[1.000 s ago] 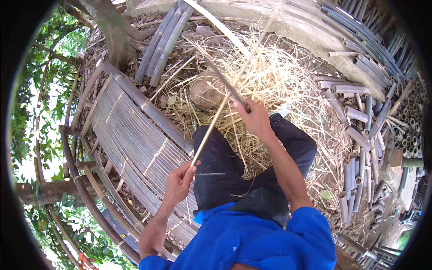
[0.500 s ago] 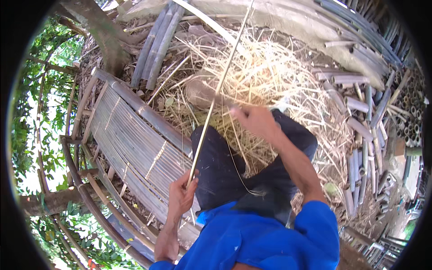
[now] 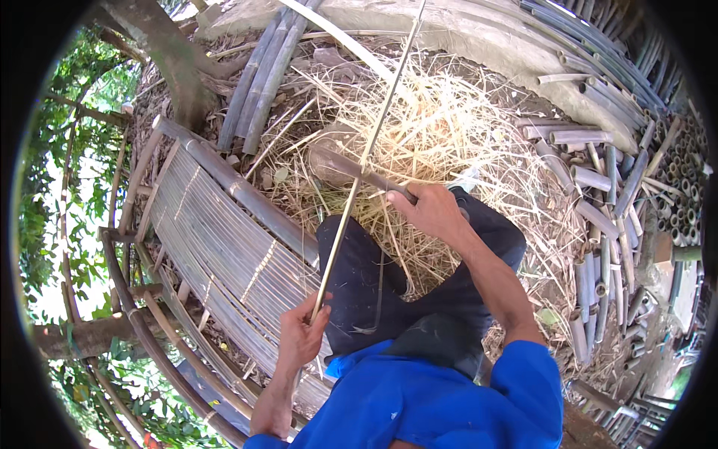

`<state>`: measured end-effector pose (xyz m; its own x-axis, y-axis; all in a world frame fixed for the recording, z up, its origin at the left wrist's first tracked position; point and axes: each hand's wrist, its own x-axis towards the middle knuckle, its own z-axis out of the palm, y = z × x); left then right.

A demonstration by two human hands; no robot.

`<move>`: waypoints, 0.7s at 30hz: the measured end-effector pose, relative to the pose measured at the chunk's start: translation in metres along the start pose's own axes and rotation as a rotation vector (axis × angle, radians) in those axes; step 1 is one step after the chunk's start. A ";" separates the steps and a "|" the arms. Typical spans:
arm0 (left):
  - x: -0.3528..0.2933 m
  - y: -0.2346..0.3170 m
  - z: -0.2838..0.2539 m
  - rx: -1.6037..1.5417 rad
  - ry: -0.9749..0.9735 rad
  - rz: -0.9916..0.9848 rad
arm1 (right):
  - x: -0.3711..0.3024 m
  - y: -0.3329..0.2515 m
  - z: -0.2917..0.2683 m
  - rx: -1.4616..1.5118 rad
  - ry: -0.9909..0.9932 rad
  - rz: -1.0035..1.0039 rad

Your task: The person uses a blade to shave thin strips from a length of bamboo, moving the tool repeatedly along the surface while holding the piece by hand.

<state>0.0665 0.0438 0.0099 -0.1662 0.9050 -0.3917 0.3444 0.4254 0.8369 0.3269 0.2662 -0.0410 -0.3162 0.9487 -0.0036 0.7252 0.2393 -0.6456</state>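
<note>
My left hand [image 3: 303, 333] is closed around the near end of a long thin bamboo strip [image 3: 346, 222], low beside my left thigh. The strip slants up and away to the top of the view. In my right hand [image 3: 437, 212] is the handle of a long-bladed knife [image 3: 385, 182], held over my right knee. Its dark blade points left and crosses the strip at about mid-length; whether the edge bites into it cannot be seen.
Pale shavings [image 3: 441, 112] are heaped on the ground beyond my knees. A slatted bamboo bench [image 3: 224, 224] stands at my left. Bamboo poles [image 3: 262, 82] lie at the far left, with cut bamboo pieces [image 3: 591, 176] piled at the right. A tree trunk [image 3: 176, 67] rises far left.
The knife, blurred earlier, now shows clearly across the strip, and my right hand has shifted slightly right. A thin curled sliver hanging by my lap has mostly dropped from sight. My left hand keeps its grip.
</note>
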 end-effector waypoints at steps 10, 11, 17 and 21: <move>-0.016 0.006 -0.013 0.028 -0.010 -0.061 | -0.021 -0.020 -0.005 -0.079 -0.197 -0.074; -0.020 0.005 -0.014 0.002 0.009 -0.095 | -0.025 -0.025 -0.006 -0.227 -0.298 -0.190; -0.059 0.009 -0.012 -0.008 -0.075 -0.191 | 0.076 0.103 -0.072 -0.032 0.115 0.357; -0.086 0.002 -0.046 0.076 -0.111 -0.139 | 0.093 0.128 -0.072 0.302 0.131 0.518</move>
<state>0.0392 -0.0337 0.0629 -0.1156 0.8307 -0.5446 0.3952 0.5415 0.7421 0.4347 0.3999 -0.0693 0.1228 0.9480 -0.2937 0.5528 -0.3111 -0.7731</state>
